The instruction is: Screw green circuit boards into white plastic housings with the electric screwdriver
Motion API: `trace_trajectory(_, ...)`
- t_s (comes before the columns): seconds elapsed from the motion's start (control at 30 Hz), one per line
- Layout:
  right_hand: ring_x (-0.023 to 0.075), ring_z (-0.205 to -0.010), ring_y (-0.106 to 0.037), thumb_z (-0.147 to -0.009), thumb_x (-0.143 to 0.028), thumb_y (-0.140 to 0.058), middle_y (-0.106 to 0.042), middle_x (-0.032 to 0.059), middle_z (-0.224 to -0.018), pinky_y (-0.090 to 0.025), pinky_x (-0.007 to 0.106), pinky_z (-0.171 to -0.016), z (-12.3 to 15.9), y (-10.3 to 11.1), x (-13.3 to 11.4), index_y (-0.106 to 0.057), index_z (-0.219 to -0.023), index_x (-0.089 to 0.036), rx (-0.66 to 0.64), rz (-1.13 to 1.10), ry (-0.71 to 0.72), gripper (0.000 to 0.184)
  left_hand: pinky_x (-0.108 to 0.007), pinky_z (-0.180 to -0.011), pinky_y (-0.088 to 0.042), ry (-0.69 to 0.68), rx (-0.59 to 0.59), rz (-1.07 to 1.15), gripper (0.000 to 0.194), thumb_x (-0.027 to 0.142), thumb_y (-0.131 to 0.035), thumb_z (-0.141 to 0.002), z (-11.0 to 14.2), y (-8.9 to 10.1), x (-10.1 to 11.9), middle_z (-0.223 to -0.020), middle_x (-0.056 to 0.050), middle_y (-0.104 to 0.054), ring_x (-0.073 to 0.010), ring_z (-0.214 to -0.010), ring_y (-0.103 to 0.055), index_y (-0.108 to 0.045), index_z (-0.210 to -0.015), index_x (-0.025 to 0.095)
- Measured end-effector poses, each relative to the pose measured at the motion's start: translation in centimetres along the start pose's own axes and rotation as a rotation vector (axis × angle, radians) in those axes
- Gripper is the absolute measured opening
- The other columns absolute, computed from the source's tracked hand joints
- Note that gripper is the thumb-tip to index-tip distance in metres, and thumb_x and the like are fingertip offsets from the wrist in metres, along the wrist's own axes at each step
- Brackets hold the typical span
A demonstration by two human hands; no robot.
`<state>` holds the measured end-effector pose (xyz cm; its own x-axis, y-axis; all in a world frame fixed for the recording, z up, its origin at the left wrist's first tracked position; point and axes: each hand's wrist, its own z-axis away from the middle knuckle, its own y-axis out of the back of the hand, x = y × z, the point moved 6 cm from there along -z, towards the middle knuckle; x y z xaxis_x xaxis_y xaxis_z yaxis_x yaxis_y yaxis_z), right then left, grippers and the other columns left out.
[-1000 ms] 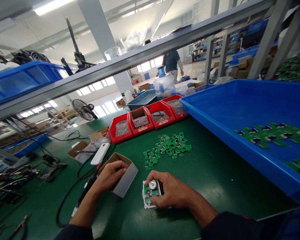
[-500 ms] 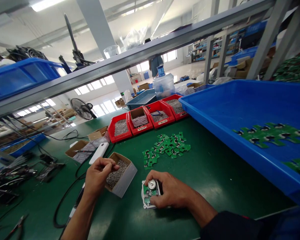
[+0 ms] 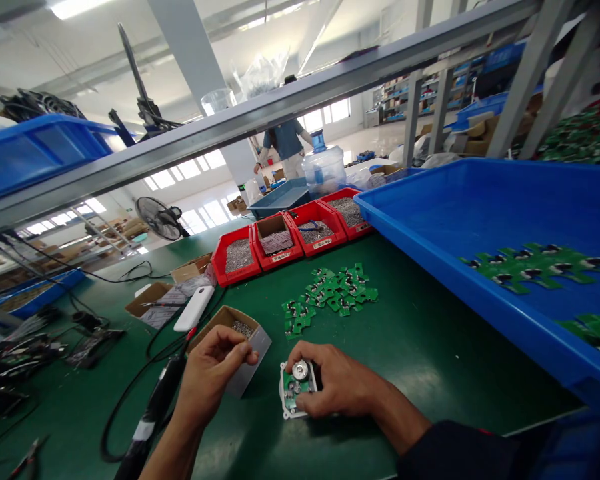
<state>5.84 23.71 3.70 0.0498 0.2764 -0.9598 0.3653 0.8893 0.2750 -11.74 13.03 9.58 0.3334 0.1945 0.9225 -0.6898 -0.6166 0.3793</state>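
Note:
My right hand (image 3: 343,387) grips a white plastic housing (image 3: 283,400) on the bench, fingers at its top and thumb across its front. Inside the housing lie a green circuit board (image 3: 291,395) and a round silver metal part (image 3: 300,371). My left hand (image 3: 213,370) hovers in front of a small cardboard box (image 3: 253,357) of tiny metal pieces (image 3: 242,328), thumb and fingertips pinched together. Whatever sits in that pinch is too small to make out. Beyond my right hand, small green circuit boards (image 3: 337,290) lie in a loose pile.
Red bins (image 3: 237,272) of small metal parts line the back. A large blue tray (image 3: 430,267) holding board panels fills the right. A black corded tool (image 3: 153,407) lies beside my left forearm, pliers (image 3: 27,460) at lower left. A person (image 3: 286,143) stands beyond the bench.
My left hand has moved from over the box toward the right and nearer me, still pinched. My right hand keeps its grip on the housing. The person in the background is more visible.

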Motion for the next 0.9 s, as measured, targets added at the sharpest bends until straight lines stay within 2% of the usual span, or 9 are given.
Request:
trace_trajectory(0.07, 0.0093, -0.063, -0.050, -0.063, -0.017, -0.076, -0.060, -0.0070, -0.073, -0.039, 0.017, -0.055, 0.0, 0.0, -0.1, -0.066, -0.103, -0.023, -0.004, -0.010, -0.001, 0.042, -0.025, -0.064, -0.051, 0.040, -0.048, -0.010, 0.020, 0.034, -0.075, -0.078, 0.3, -0.4, -0.1, -0.066, -0.004, -0.075, -0.0185, -0.065, -0.070, -0.064, -0.077, 0.017)
trace_trajectory(0.17, 0.0094, -0.063, -0.050, -0.063, -0.017, -0.076, -0.060, -0.0070, -0.073, -0.038, 0.016, -0.055, 0.0, 0.1, -0.1, -0.066, -0.103, -0.023, -0.003, -0.013, 0.002, 0.041, -0.025, -0.062, -0.048, 0.082, -0.215, -0.015, 0.022, 0.036, -0.076, -0.078, 0.8, -1.5, -0.5, -0.070, -0.005, -0.076, -0.0182, -0.065, -0.068, -0.068, -0.080, 0.016)
trace_trajectory(0.27, 0.0097, -0.063, -0.051, -0.064, -0.018, -0.075, -0.061, -0.0070, -0.074, -0.038, 0.017, -0.055, 0.0, 0.1, 0.0, -0.066, -0.103, -0.024, 0.004, -0.004, 0.016, 0.041, -0.025, -0.065, -0.047, 0.064, -0.363, 0.044, 0.024, 0.038, -0.075, -0.081, 1.2, -2.6, -0.7, -0.072, -0.005, -0.074, -0.0171, -0.068, -0.066, -0.069, -0.084, 0.015)
trace_trajectory(0.37, 0.0106, -0.065, -0.053, -0.064, -0.019, -0.076, -0.063, -0.0064, -0.076, -0.040, 0.018, -0.056, 0.0, 0.0, 0.1, -0.066, -0.104, -0.023, 0.010, 0.006, 0.023, 0.041, -0.025, -0.070, -0.047, 0.037, -0.438, 0.101, 0.024, 0.038, -0.074, -0.084, 1.6, -3.3, -0.7, -0.072, -0.003, -0.071, -0.0154, -0.071, -0.063, -0.066, -0.086, 0.015)
trace_trajectory(0.5, 0.0119, -0.068, -0.056, -0.064, -0.020, -0.076, -0.066, -0.0051, -0.079, -0.040, 0.019, -0.058, 0.0, 0.0, 0.2, -0.066, -0.104, -0.024, 0.010, 0.012, 0.018, 0.041, -0.027, -0.072, -0.047, 0.072, -0.492, 0.131, 0.026, 0.040, -0.072, -0.086, 2.0, -4.0, -0.7, -0.076, -0.002, -0.069, -0.0158, -0.074, -0.063, -0.062, -0.094, 0.017)
trace_trajectory(0.67, 0.0118, -0.067, -0.055, -0.064, -0.021, -0.076, -0.065, -0.0051, -0.078, -0.039, 0.018, -0.057, 0.0, 0.0, 0.0, -0.067, -0.103, -0.024, 0.009, 0.012, 0.008, 0.040, -0.026, -0.068, -0.043, 0.054, -0.554, 0.008, 0.025, 0.040, -0.066, -0.088, 2.4, -4.6, 0.1, -0.068, -0.001, -0.064, -0.0147, -0.067, -0.057, -0.064, -0.083, 0.015)
trace_trajectory(0.77, 0.0112, -0.066, -0.054, -0.063, -0.022, -0.076, -0.064, -0.0056, -0.077, -0.038, 0.018, -0.056, 0.1, 0.1, -0.2, -0.066, -0.100, -0.022, 0.015, 0.021, 0.015, 0.038, -0.025, -0.066, -0.040, 0.011, -0.585, -0.092, 0.023, 0.037, -0.066, -0.086, 2.6, -5.3, 0.6, -0.070, 0.000, -0.061, -0.0143, -0.068, -0.054, -0.065, -0.077, 0.016)
trace_trajectory(0.9, 0.0109, -0.065, -0.054, -0.063, -0.023, -0.076, -0.063, -0.0060, -0.076, -0.037, 0.018, -0.056, 0.1, 0.2, -0.2, -0.065, -0.097, -0.022, 0.023, 0.038, 0.026, 0.035, -0.025, -0.072, -0.041, -0.087, -0.575, -0.218, 0.018, 0.031, -0.064, -0.086, 2.8, -5.9, 1.2, -0.079, -0.001, -0.064, -0.0165, -0.077, -0.058, -0.067, -0.075, 0.017)
